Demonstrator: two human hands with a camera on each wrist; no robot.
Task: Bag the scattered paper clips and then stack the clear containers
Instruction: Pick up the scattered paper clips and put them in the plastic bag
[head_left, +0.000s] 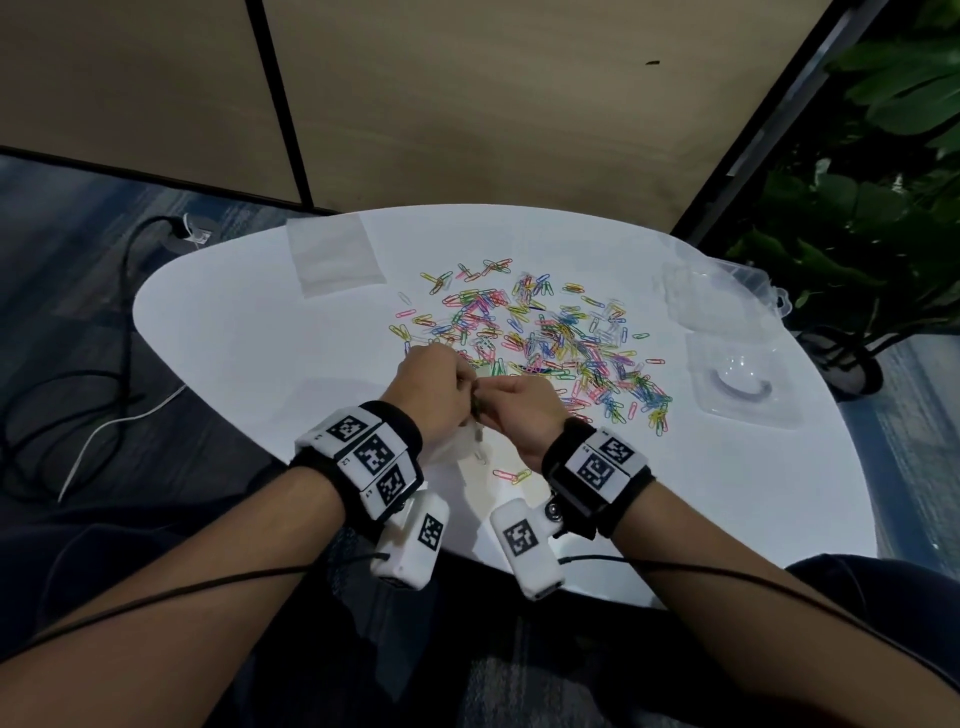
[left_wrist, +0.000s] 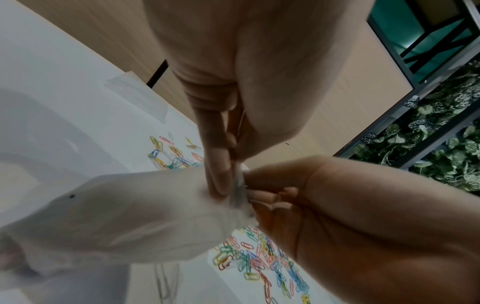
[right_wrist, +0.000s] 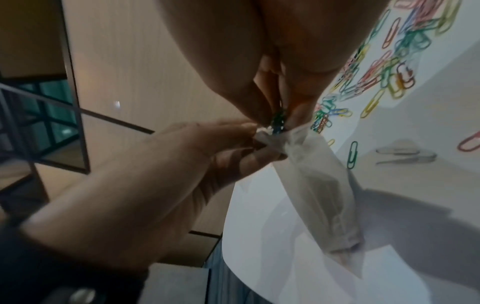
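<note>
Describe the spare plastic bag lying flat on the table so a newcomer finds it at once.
Start at the white table and go past the colourful heap of paper clips to the far left edge. The spare bag lies flat there, clear, rectangular and untouched, unlike the bag that both hands hold up near the front edge.

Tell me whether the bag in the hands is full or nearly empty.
Nearly empty. The bag hangs limp and flat, nothing colored showing through it, while the right hand feeds a few clips into the mouth held by the left hand.

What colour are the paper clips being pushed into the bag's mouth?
Green and blue paper clips, seen best in the right wrist view.
</note>
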